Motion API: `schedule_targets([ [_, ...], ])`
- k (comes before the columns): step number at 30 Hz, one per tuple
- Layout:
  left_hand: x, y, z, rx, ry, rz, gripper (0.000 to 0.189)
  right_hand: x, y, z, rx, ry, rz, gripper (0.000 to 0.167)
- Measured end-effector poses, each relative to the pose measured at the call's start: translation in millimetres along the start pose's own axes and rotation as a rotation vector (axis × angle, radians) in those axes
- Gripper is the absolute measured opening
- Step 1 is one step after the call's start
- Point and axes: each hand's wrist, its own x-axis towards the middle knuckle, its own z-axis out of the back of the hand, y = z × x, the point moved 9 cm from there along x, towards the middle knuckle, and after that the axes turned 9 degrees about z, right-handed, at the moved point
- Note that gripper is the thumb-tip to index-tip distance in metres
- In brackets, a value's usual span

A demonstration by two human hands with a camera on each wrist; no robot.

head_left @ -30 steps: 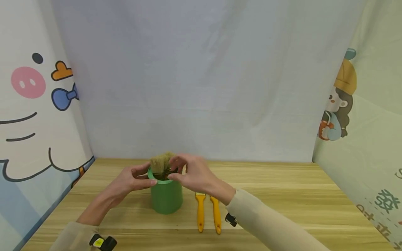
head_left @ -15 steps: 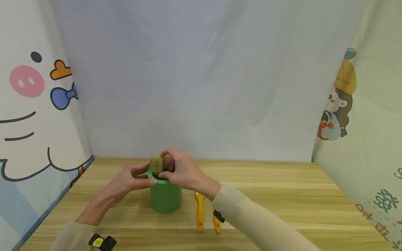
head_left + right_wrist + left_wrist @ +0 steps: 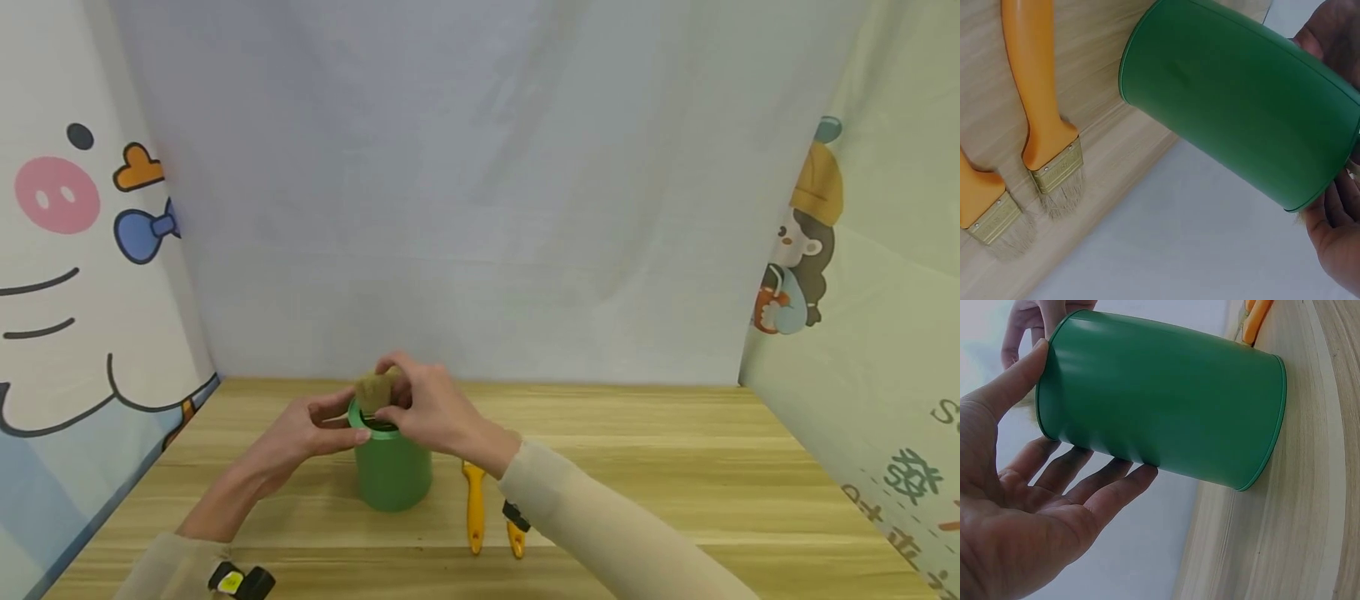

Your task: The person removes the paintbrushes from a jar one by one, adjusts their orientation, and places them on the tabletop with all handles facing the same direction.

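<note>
A green cylindrical pot (image 3: pixel 393 475) stands upright on the wooden table. My left hand (image 3: pixel 311 429) grips it near the mouth; the left wrist view shows the thumb at the rim and several fingers along the side of the pot (image 3: pixel 1160 400). Tan bristles (image 3: pixel 372 395) of paintbrushes stick up from the opening, with handles hidden inside. Over the mouth, my right hand (image 3: pixel 442 412) pinches a brush head between thumb and curled fingers, which partly cover it.
Right of the pot lie two yellow-handled paintbrushes, one beside the pot (image 3: pixel 475 508) and one partly under my right sleeve (image 3: pixel 517 540). Their bristles point away from me. A pale cloth backdrop (image 3: pixel 480 208) rises behind the table, with printed cloths on both sides.
My right hand has moved slightly left and in over the pot's mouth, closing on the brush head there. The left hand keeps its hold; the whole head view shifts slightly.
</note>
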Motion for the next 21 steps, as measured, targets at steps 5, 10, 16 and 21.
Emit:
schedule_targets([
  [5, -0.5, -0.4, 0.0, -0.010, 0.004, -0.009, 0.080, -3.5, 0.0, 4.1, 0.065, -0.024, 0.004, 0.038],
  [10, -1.0, -0.7, 1.0, -0.006, -0.001, -0.012, 0.079, -6.3, 1.0, 7.2, 0.082, -0.030, 0.040, 0.042],
  [16, -1.4, -1.1, 1.1, -0.007, -0.002, -0.015, 0.081, -9.7, 0.0, 6.3, 0.076, -0.018, 0.079, 0.046],
  [21, -2.0, -0.4, 1.4, -0.013, -0.002, -0.012, 0.081, -11.4, 1.1, 5.9, 0.069, -0.029, 0.127, 0.049],
])
